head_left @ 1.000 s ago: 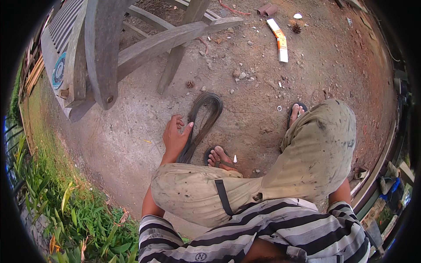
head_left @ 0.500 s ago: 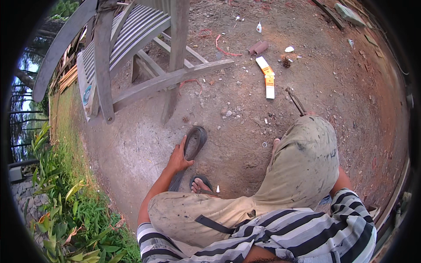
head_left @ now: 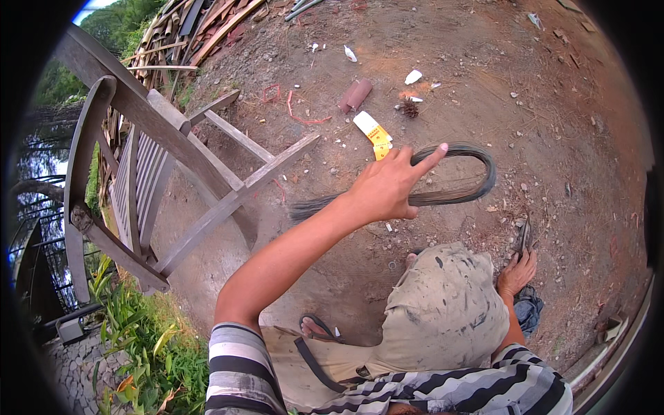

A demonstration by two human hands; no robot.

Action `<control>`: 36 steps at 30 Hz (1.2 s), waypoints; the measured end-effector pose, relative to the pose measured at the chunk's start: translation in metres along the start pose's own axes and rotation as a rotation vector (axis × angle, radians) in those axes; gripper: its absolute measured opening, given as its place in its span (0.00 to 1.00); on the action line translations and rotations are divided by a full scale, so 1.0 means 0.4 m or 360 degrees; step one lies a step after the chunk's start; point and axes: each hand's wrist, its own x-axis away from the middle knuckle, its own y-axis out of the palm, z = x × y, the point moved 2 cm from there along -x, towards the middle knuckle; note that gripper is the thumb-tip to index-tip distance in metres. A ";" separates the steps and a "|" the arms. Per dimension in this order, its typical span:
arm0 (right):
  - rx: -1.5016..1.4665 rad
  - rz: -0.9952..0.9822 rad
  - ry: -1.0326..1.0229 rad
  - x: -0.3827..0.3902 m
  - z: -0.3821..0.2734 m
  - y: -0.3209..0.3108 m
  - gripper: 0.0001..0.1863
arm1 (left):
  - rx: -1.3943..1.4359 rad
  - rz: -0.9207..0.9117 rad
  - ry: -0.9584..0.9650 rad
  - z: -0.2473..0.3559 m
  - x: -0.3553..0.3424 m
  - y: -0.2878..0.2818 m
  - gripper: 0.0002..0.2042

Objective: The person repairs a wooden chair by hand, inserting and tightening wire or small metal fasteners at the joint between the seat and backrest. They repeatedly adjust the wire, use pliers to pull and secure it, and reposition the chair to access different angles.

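A looped bundle of thin dark wire (head_left: 477, 192) is in my left hand (head_left: 393, 183), raised out in front of me. My thumb and fingers grip it near the middle, with the index finger stretched along it. The rounded loop points right, and loose ends trail left beneath my forearm. Low at the right, beyond my knee, my right hand (head_left: 517, 274) is closed on dark, slim-handled pliers (head_left: 523, 235) close to the ground. The knee hides part of that arm. A dark blue-grey cloth (head_left: 529, 311) lies beside that wrist.
A weathered wooden chair (head_left: 200, 162) lies tipped over at the left. Ahead on the dirt are a yellow-and-white carton (head_left: 373, 133), reddish-brown cylinders (head_left: 355, 95), a pine cone (head_left: 409, 108) and small white bottles (head_left: 413, 77). Scrap wood (head_left: 200, 31) is piled far left; plants (head_left: 149, 346) grow near left.
My left hand has lifted the wire bundle from beside my left foot, up and to the right. My right hand has come into fuller view with the pliers, nearer my knee. The view has shifted.
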 end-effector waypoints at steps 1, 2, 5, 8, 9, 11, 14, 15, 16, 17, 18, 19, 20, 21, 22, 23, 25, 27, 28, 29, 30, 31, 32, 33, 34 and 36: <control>-0.0001 0.0007 -0.0026 0.001 0.000 -0.003 0.19 | -0.0068 -0.0010 0.0154 0.043 -0.077 0.003 0.61; 0.0001 0.0028 -0.0050 -0.005 0.003 -0.004 0.19 | -0.0137 -0.0013 0.0316 0.087 -0.154 0.007 0.61; -0.0018 0.0013 -0.0058 -0.008 0.013 0.008 0.19 | -0.0392 0.0088 0.0706 0.157 -0.327 0.109 0.50; 0.0003 -0.0028 -0.0077 -0.025 0.013 0.002 0.19 | -0.0520 0.0128 0.0904 0.163 -0.413 0.248 0.43; 0.0004 -0.0035 -0.0094 -0.025 0.013 0.002 0.19 | -0.0550 0.0143 0.0934 0.149 -0.423 0.294 0.41; -0.0001 -0.0044 -0.0110 -0.004 0.020 0.013 0.19 | -0.0558 0.0066 0.0922 0.143 -0.428 0.325 0.38; -0.0020 -0.0047 -0.0073 0.007 0.033 0.038 0.18 | -0.0327 -0.0099 0.0768 0.101 -0.399 0.275 0.36; -0.0010 -0.0031 -0.0081 0.007 0.028 0.044 0.18 | -0.0208 -0.0103 0.0724 0.072 -0.375 0.236 0.35; 0.0066 -0.0005 -0.0058 0.011 0.049 0.041 0.18 | -0.0093 -0.0110 0.0590 0.054 -0.360 0.179 0.33; 0.0081 0.0050 -0.0085 0.011 0.053 0.054 0.19 | 0.0021 -0.0118 0.0457 0.032 -0.328 0.117 0.31; 0.0087 0.0081 -0.0136 0.010 0.051 0.056 0.19 | 0.0151 -0.0128 0.0291 0.014 -0.263 0.059 0.30; 0.0108 0.0078 -0.0193 0.012 0.070 0.073 0.19 | 0.0144 0.0074 0.0118 -0.006 -0.191 0.001 0.27; 0.0084 0.0101 -0.0204 0.018 0.094 0.096 0.19 | 0.0128 0.0275 0.0006 -0.030 -0.138 -0.065 0.25; 0.0035 0.0120 -0.0179 0.022 0.105 0.118 0.19 | 0.0309 0.0518 -0.0151 -0.059 -0.094 -0.133 0.23; -0.0041 0.0103 -0.0185 0.029 0.096 0.131 0.19 | 0.0484 0.0752 -0.0356 -0.083 -0.024 -0.202 0.21; -0.0051 0.0175 -0.0136 0.016 0.109 0.145 0.19 | 0.0602 0.1150 -0.0355 -0.102 0.004 -0.266 0.16; -0.0100 0.0186 -0.0096 0.008 0.124 0.141 0.19 | 0.1270 0.1712 -0.0599 -0.169 0.090 -0.382 0.12; -0.0170 0.0183 -0.0056 0.006 0.106 0.126 0.19 | 0.1491 0.2294 -0.0636 -0.204 0.209 -0.475 0.14; -0.0200 0.0192 -0.0029 0.008 0.094 0.119 0.19 | 0.1571 0.2563 -0.0607 -0.216 0.265 -0.506 0.15; -0.0222 0.0209 0.0004 0.006 0.093 0.119 0.19 | 0.1597 0.2745 -0.0580 -0.227 0.303 -0.527 0.17; -0.0234 0.0229 0.0037 0.003 0.103 0.121 0.19 | 0.1635 0.2923 -0.0556 -0.241 0.330 -0.540 0.18; -0.0247 0.0244 0.0060 -0.001 0.116 0.123 0.19 | 0.1657 0.2955 -0.0460 -0.259 0.349 -0.556 0.19; -0.0259 0.0259 0.0085 -0.004 0.128 0.125 0.19 | 0.1679 0.2985 -0.0364 -0.280 0.361 -0.574 0.20; -0.0266 0.0290 0.0111 -0.006 0.129 0.123 0.19 | 0.1714 0.3019 -0.0254 -0.292 0.368 -0.585 0.20; -0.0275 0.0319 0.0137 -0.006 0.130 0.120 0.19 | 0.1781 0.3008 -0.0250 -0.297 0.373 -0.582 0.22; -0.0303 0.0368 0.0186 -0.004 0.130 0.113 0.20 | 0.1898 0.2982 -0.0245 -0.297 0.388 -0.577 0.25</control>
